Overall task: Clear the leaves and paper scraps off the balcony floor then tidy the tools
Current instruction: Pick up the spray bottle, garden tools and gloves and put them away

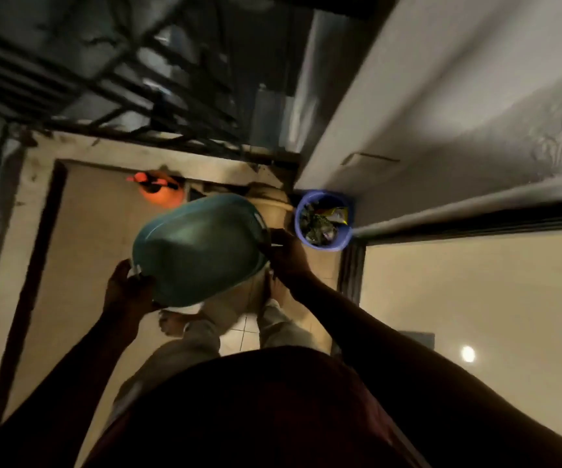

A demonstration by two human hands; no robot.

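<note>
Teal basin [198, 248], blue bin [323, 219], orange sprayer [159, 190].

a home balcony: tiled floor [97, 231], metal railing [120, 130], sliding door track [475, 214]

green tub [198, 251]: smooth plastic | blue bin [340, 236]: plastic | railing [104, 82]: dark metal

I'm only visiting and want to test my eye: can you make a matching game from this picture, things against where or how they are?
Things:
1 green basin
2 blue bin
3 orange object
4 right hand

States:
A holds leaves and scraps, beside the wall
B grips the basin's rim on the bin's side
C lifted, with the left hand on its other end
D on the floor, left of the bin

Pairs: 1-C, 2-A, 3-D, 4-B
</note>
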